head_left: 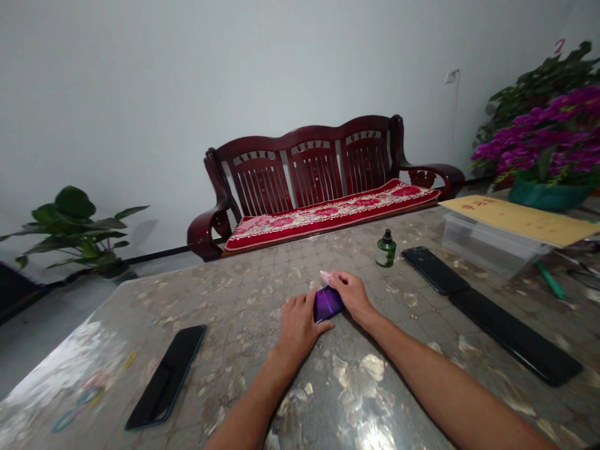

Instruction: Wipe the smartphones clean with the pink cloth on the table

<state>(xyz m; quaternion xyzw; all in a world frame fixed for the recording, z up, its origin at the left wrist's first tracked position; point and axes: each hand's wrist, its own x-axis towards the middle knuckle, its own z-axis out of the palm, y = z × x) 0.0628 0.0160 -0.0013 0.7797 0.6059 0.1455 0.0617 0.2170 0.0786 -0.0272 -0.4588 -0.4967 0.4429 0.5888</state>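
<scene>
A purple phone [327, 304] lies back side up on the patterned table [244, 294], between my two hands. Along its left side and near edge rests my left hand [300, 317], the thumb and fingers bracketing the phone against the table. My right hand [349, 291] pinches a small pale pink cloth or tissue [327, 276] at the phone's far end. Part of the phone's right edge is hidden under the right hand. Beyond and to the right stands a small green bottle [385, 250] with a black cap.
Two dark phones [434, 269] [515, 334] lie end to end at right; another black phone [167, 375] lies at left near rubber bands [89, 395]. A clear plastic box [492, 244] under yellow card [525, 219] and a flowerpot [548, 194] stand far right. Behind is a wooden bench [309, 169].
</scene>
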